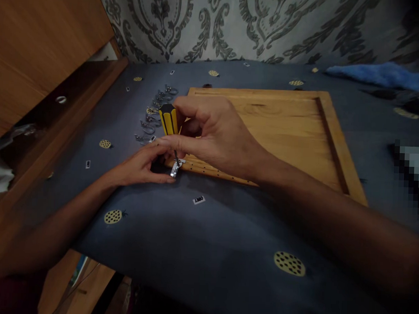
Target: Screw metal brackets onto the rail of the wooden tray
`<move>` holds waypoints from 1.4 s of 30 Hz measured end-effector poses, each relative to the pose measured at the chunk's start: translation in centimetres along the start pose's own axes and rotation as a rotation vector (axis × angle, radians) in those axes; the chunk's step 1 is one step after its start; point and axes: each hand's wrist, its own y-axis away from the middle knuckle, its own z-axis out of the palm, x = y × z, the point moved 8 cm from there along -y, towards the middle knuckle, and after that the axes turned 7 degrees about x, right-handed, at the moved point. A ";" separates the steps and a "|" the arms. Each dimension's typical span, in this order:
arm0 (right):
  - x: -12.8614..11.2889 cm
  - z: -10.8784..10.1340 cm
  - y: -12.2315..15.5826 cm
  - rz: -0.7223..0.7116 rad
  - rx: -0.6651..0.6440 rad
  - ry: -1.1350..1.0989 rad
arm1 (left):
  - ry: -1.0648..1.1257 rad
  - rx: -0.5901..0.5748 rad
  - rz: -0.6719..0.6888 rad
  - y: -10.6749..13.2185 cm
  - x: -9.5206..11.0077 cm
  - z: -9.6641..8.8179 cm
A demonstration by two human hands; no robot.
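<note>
In my right hand (213, 134) is a screwdriver (168, 120) with a yellow and black handle, held nearly upright with the shaft pointing down. Its tip meets a small silver metal bracket (175, 168) at the near left corner of a framed wooden board (282, 132). My left hand (140, 166) wraps around that corner, thumb against the bracket and fingers partly hidden behind my right hand. A line of small dark holes runs along the board's near edge. Whether a screw sits under the tip is hidden.
Several small metal fittings with wire loops (148, 126) lie in a row left of the board. A blue cloth (380, 75) rests at the back right. Wooden furniture (44, 46) borders the left side. The dark table cover (179, 247) has pineapple prints.
</note>
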 end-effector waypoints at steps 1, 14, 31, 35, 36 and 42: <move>0.0 0.1 0.0 0.005 0.008 0.003 | -0.009 -0.002 -0.001 0.0 0.0 0.0; 0.6 0.2 -0.2 -0.017 0.080 0.028 | 0.011 -0.028 -0.027 0.1 0.0 0.2; 1.1 -0.6 -0.7 -0.013 0.266 0.119 | 0.017 -0.022 -0.002 -0.1 0.5 0.0; 1.7 -0.8 -0.9 0.038 0.284 0.110 | 0.024 -0.010 -0.029 0.0 0.0 0.1; 1.8 -0.8 -1.0 0.049 0.285 0.104 | 0.031 -0.007 -0.031 0.1 0.0 0.1; 3.0 -1.1 -1.5 0.119 0.287 0.078 | 0.044 -0.014 -0.003 0.0 0.4 0.1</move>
